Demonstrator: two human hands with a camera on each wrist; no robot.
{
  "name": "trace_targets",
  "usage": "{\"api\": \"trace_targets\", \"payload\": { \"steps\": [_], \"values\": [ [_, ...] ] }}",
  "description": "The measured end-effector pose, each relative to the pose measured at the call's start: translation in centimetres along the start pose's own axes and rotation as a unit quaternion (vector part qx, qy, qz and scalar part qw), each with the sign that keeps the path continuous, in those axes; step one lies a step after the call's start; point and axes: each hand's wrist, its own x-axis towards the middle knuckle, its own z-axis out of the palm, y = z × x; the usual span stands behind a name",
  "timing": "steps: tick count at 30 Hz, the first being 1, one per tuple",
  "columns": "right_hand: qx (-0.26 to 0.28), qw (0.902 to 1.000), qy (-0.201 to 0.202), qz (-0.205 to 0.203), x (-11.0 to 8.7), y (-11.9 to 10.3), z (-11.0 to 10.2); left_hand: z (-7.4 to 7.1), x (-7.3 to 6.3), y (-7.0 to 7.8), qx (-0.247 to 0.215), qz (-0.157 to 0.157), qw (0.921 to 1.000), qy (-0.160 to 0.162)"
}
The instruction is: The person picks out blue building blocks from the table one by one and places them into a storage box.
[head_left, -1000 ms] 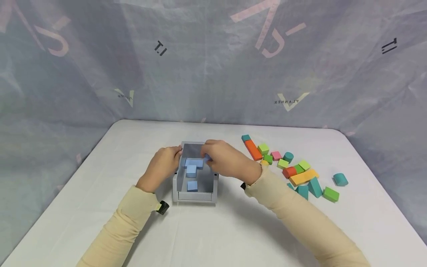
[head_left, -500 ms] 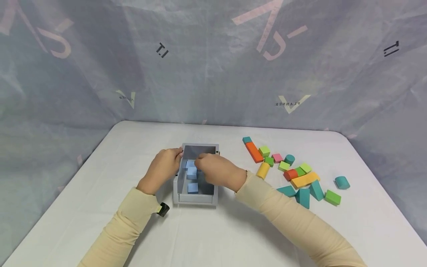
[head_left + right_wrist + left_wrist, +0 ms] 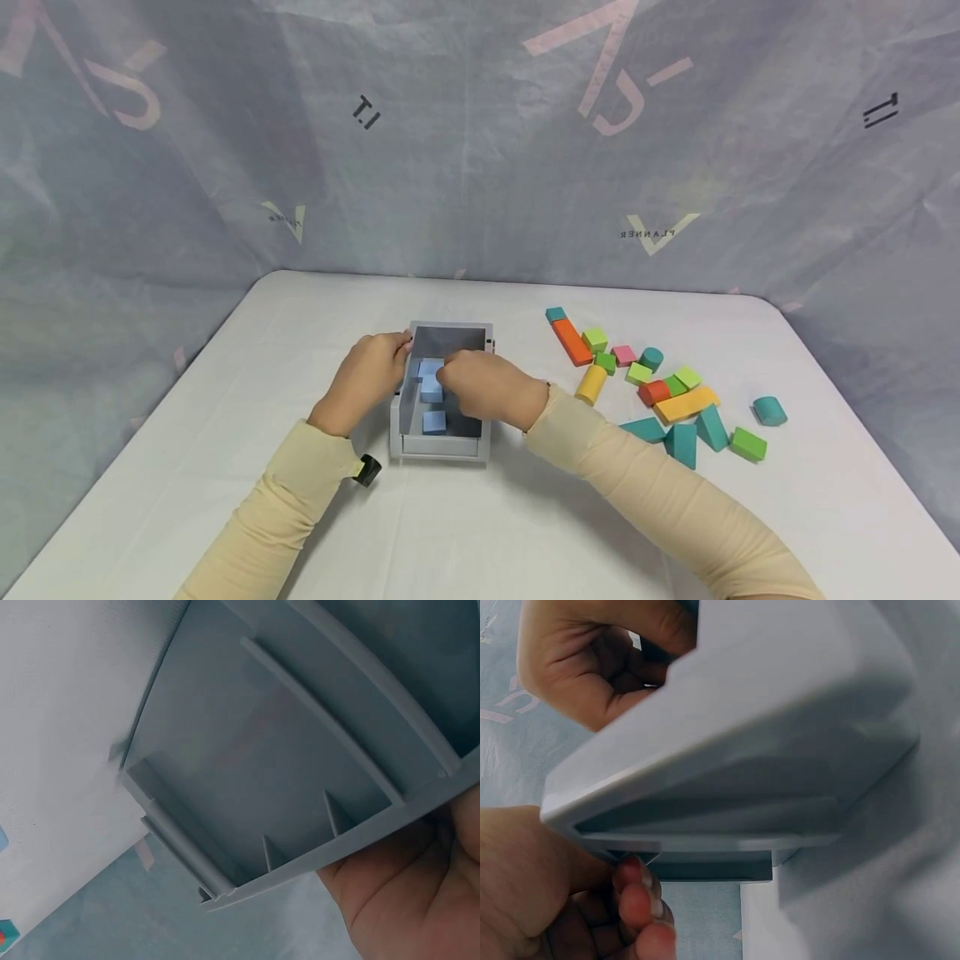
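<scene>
A grey plastic storage bin [image 3: 440, 447] stands in the middle of the table, with several light blue blocks inside. My left hand [image 3: 365, 377] grips the bin's left side near the back; in the left wrist view, its curled fingertips [image 3: 635, 904] sit against the bin's edge. Reaching down into the bin from the right is my right hand [image 3: 487, 383], its fingers curled round a blue block that the hand mostly hides. One blue block [image 3: 434, 422] lies near the bin's front, and another [image 3: 431, 389] is just left of my right fingers. Behind it a further blue block [image 3: 430, 367] is partly covered.
Loose coloured blocks lie to the right: a red-orange bar [image 3: 572, 342], a yellow cylinder [image 3: 591, 385], an orange bar [image 3: 686, 405], teal triangles [image 3: 681, 445] and a green block [image 3: 748, 444]. A grey patterned cloth [image 3: 465, 167] hangs behind the white table [image 3: 300, 300].
My right hand has moved left and down into the bin, bringing its blue block among the others. My left hand has kept its grip. The yellow cylinder has come into fuller view.
</scene>
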Motion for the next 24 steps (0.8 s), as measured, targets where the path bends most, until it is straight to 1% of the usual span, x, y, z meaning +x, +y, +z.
{"api": "trace_targets", "payload": {
  "steps": [5, 15, 24],
  "values": [
    [0.016, 0.9998, -0.006, -0.007, 0.11, 0.01, 0.1, 0.03, 0.0, -0.03, -0.003, 0.002, 1.0, -0.003],
    [0.041, 0.999, -0.016, -0.005, 0.38, -0.05, 0.45, 0.02, 0.04, 0.01, -0.002, -0.001, 1.0, -0.004],
    [0.034, 0.9992, -0.023, -0.006, 0.51, -0.24, 0.61, -0.07, 0.02, 0.12, -0.004, -0.001, 1.0, 0.0]
  ]
}}
